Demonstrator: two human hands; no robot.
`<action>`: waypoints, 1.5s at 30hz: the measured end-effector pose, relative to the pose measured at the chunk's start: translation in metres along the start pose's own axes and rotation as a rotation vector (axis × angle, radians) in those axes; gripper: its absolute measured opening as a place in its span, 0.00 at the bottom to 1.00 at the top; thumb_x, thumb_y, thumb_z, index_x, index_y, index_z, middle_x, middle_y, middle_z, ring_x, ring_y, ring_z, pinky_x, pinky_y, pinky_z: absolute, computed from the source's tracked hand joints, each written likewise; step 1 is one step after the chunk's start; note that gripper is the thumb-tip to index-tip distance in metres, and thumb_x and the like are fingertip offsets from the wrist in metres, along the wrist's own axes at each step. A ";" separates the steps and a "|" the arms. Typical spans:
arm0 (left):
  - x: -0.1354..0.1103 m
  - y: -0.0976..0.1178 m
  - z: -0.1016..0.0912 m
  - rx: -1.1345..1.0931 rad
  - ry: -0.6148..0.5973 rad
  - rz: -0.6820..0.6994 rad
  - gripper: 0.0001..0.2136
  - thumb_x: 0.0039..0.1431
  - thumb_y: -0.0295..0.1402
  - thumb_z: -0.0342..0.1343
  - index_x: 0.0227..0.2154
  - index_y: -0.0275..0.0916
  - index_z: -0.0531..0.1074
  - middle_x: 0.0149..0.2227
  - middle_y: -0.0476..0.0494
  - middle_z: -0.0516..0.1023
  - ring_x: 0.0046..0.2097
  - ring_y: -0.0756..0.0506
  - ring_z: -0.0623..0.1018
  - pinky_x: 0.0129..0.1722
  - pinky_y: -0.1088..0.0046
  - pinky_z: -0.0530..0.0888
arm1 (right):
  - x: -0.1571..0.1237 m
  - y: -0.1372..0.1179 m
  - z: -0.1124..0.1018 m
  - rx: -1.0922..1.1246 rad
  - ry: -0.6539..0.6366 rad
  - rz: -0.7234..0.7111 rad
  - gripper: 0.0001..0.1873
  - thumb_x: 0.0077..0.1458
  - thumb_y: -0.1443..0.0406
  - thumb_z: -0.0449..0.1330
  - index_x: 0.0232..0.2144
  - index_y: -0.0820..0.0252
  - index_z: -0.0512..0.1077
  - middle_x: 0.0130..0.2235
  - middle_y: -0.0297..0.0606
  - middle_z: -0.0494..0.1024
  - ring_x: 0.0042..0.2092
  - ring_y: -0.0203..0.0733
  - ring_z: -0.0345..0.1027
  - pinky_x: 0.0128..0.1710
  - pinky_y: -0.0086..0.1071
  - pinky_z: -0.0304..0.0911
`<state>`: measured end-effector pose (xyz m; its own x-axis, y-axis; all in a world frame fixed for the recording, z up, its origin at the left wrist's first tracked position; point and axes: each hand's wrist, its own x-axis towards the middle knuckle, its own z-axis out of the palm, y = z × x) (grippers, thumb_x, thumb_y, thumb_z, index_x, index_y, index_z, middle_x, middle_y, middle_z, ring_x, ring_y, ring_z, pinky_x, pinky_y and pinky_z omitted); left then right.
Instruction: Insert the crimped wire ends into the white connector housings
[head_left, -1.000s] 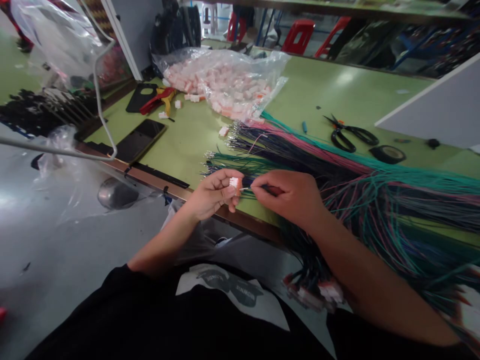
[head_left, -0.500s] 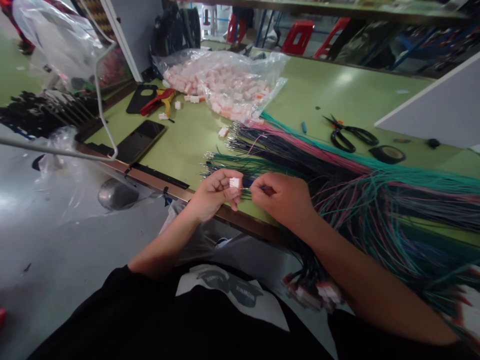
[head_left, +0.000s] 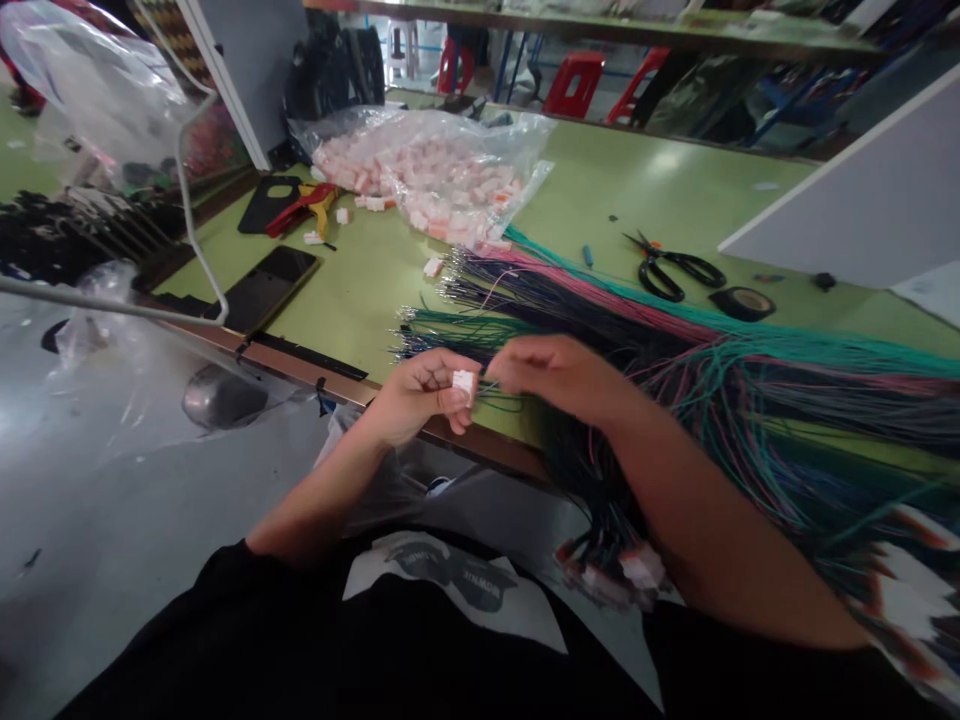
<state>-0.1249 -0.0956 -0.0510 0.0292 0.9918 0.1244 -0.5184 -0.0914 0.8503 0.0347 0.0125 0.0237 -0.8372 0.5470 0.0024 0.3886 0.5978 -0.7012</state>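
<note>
Left hand pinches a connector, right hand's grip unclear, with a clear bag of connectors beyond.

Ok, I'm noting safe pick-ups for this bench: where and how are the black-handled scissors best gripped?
Take the black-handled scissors by the handle loops, probably from above on the near right side. They lie flat, pointed tips away to the left, loops spread toward the right, so that should keep hands off the points. Coming from above should also clear the teal wires in front and the tape roll nearby.
</note>
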 end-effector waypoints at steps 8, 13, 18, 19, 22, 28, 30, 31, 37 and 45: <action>-0.005 0.005 -0.005 0.015 -0.158 -0.087 0.15 0.46 0.35 0.67 0.35 0.36 0.71 0.24 0.52 0.75 0.21 0.53 0.75 0.18 0.81 0.70 | 0.028 0.040 -0.010 -0.861 0.006 0.206 0.14 0.55 0.68 0.50 0.35 0.62 0.76 0.43 0.47 0.77 0.44 0.47 0.70 0.34 0.32 0.57; -0.004 0.004 -0.005 0.016 -0.138 -0.092 0.15 0.47 0.34 0.66 0.36 0.36 0.70 0.24 0.52 0.74 0.21 0.53 0.74 0.19 0.80 0.70 | 0.027 0.038 -0.016 -0.823 0.119 0.276 0.16 0.55 0.68 0.46 0.33 0.63 0.75 0.40 0.49 0.78 0.39 0.48 0.70 0.33 0.35 0.57; -0.001 0.003 -0.004 -0.037 -0.054 -0.029 0.13 0.50 0.32 0.64 0.38 0.35 0.70 0.26 0.52 0.74 0.24 0.54 0.75 0.22 0.80 0.73 | 0.021 0.034 -0.017 -0.431 0.356 0.218 0.17 0.53 0.66 0.49 0.42 0.61 0.72 0.37 0.41 0.79 0.34 0.40 0.69 0.32 0.31 0.59; -0.001 0.002 -0.004 -0.051 -0.041 -0.025 0.13 0.50 0.31 0.64 0.38 0.35 0.70 0.25 0.52 0.74 0.24 0.54 0.75 0.23 0.81 0.74 | 0.021 0.030 -0.015 -0.412 0.271 0.169 0.16 0.53 0.65 0.50 0.41 0.59 0.73 0.37 0.39 0.79 0.34 0.39 0.69 0.33 0.30 0.59; 0.001 0.002 -0.002 -0.079 -0.020 -0.037 0.14 0.49 0.31 0.65 0.38 0.35 0.70 0.25 0.52 0.74 0.24 0.54 0.75 0.23 0.81 0.74 | 0.017 0.017 -0.014 -0.578 0.031 0.163 0.11 0.52 0.65 0.52 0.31 0.57 0.75 0.34 0.38 0.79 0.34 0.41 0.69 0.32 0.31 0.57; 0.003 0.000 -0.002 -0.085 -0.008 -0.010 0.15 0.48 0.32 0.65 0.39 0.36 0.71 0.26 0.52 0.74 0.25 0.53 0.76 0.24 0.80 0.74 | -0.007 0.004 -0.047 -0.283 0.524 0.275 0.09 0.49 0.65 0.55 0.29 0.62 0.76 0.29 0.40 0.77 0.30 0.39 0.67 0.31 0.32 0.57; 0.004 -0.001 -0.002 -0.087 -0.005 -0.001 0.15 0.48 0.32 0.65 0.39 0.36 0.71 0.26 0.52 0.74 0.26 0.54 0.76 0.25 0.80 0.75 | -0.011 -0.003 -0.039 -0.073 0.418 0.075 0.09 0.49 0.64 0.57 0.31 0.59 0.76 0.30 0.37 0.78 0.30 0.36 0.67 0.32 0.31 0.60; 0.005 -0.001 -0.002 -0.091 -0.004 0.003 0.15 0.48 0.32 0.65 0.39 0.37 0.71 0.26 0.52 0.74 0.26 0.54 0.76 0.25 0.80 0.75 | -0.011 -0.008 -0.031 -0.053 0.320 -0.025 0.09 0.50 0.63 0.57 0.32 0.58 0.76 0.31 0.36 0.78 0.31 0.36 0.68 0.33 0.30 0.61; 0.005 -0.001 -0.002 -0.081 -0.001 0.006 0.15 0.46 0.29 0.66 0.38 0.36 0.71 0.25 0.52 0.74 0.26 0.54 0.75 0.26 0.81 0.73 | -0.005 -0.024 0.014 -0.195 0.057 -0.408 0.12 0.55 0.65 0.53 0.32 0.56 0.77 0.34 0.36 0.79 0.37 0.37 0.71 0.39 0.30 0.62; 0.005 -0.001 -0.003 -0.106 -0.015 0.043 0.15 0.46 0.32 0.66 0.38 0.37 0.72 0.25 0.53 0.74 0.26 0.54 0.76 0.25 0.81 0.74 | -0.013 -0.017 0.007 -0.335 0.231 -0.145 0.08 0.47 0.66 0.55 0.22 0.57 0.74 0.25 0.32 0.74 0.27 0.33 0.65 0.29 0.27 0.56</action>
<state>-0.1263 -0.0899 -0.0528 0.0172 0.9856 0.1680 -0.6071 -0.1233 0.7850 0.0363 -0.0090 0.0305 -0.7992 0.5371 0.2699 0.4085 0.8147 -0.4117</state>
